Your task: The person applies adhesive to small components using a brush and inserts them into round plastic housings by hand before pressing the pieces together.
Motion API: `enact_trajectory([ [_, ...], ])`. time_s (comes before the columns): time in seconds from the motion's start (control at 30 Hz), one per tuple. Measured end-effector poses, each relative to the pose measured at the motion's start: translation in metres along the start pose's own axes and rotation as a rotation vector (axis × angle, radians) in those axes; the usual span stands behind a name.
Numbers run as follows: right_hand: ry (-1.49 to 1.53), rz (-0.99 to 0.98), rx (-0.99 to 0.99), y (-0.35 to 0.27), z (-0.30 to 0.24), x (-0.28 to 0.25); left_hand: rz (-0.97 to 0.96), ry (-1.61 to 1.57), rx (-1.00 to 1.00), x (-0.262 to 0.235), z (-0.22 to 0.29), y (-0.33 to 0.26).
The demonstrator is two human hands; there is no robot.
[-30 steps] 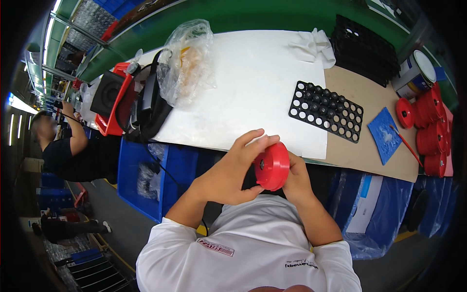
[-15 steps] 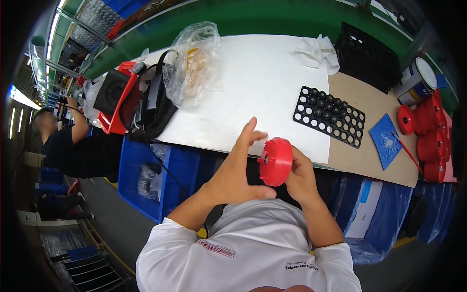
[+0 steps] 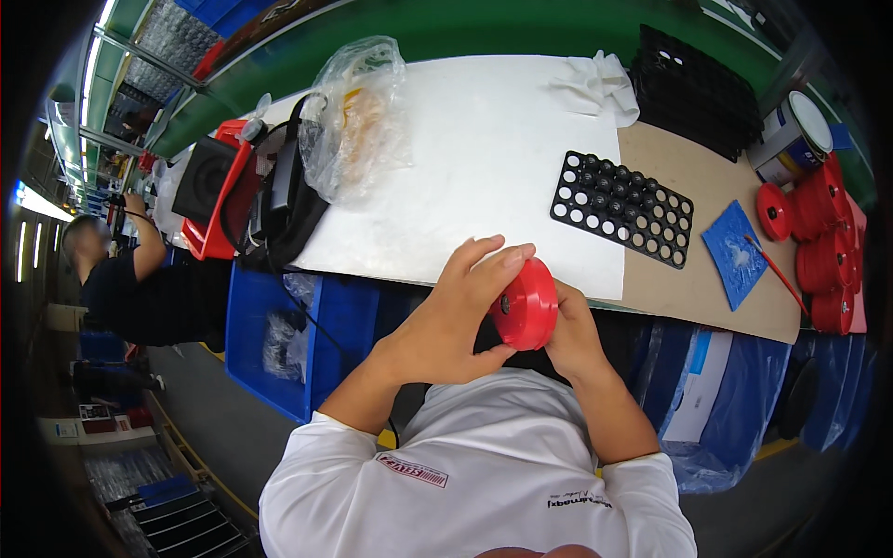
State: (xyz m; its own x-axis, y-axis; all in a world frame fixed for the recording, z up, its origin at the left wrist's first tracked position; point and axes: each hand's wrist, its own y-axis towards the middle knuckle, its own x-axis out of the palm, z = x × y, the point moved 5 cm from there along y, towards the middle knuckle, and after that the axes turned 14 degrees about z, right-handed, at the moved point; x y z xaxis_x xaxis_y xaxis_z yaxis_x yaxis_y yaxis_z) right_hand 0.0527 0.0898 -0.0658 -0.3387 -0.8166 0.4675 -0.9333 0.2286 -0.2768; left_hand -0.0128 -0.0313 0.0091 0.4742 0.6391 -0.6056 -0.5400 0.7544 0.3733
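A red round plastic part [image 3: 530,305], disc-like with a thick rim and a dark centre, is held upright on its edge in front of my body. My left hand [image 3: 448,321] closes on it from the left, fingers at the upper rim and thumb at the lower rim. From the other side my right hand [image 3: 579,342] grips the same part; most of its fingers are hidden behind it. Beyond my hands, a black tray [image 3: 603,221] of round pockets lies on the table, some holding small black pieces.
More red round parts [image 3: 823,256] are stacked at the right, near a tin can [image 3: 791,139], a blue sheet [image 3: 733,253] and a red brush [image 3: 777,274]. Stacked black trays [image 3: 693,93] stand behind. A clear plastic bag [image 3: 358,130] lies left; another person [image 3: 139,279] works farther left.
My left hand has closed from a wide spread onto the red part's rim. The part has turned slightly, and the view has shifted a little.
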Motion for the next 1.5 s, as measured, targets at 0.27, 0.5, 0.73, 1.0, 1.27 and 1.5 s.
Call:
enact_trajectory([
  [0.27,0.019,0.077,-0.068,0.0,-0.006,0.004,0.076,-0.183,-0.337,0.0,-0.004,0.0],
  [0.5,-0.044,0.08,-0.148,-0.003,-0.009,0.006,0.106,-0.101,-0.063,-0.006,0.004,0.001],
  [0.73,0.079,0.022,0.104,-0.003,0.004,0.0,0.015,0.016,0.071,-0.004,-0.004,0.002],
  [1.0,0.032,0.014,0.049,-0.003,-0.003,0.006,0.029,-0.21,-0.287,0.003,-0.016,-0.005],
  [1.27,0.043,0.047,-0.124,-0.003,-0.001,0.008,0.03,-0.218,-0.416,0.004,-0.011,-0.006],
  [1.5,0.026,0.084,-0.149,-0.007,0.001,0.007,0.044,-0.063,0.1,-0.001,0.0,-0.003],
])
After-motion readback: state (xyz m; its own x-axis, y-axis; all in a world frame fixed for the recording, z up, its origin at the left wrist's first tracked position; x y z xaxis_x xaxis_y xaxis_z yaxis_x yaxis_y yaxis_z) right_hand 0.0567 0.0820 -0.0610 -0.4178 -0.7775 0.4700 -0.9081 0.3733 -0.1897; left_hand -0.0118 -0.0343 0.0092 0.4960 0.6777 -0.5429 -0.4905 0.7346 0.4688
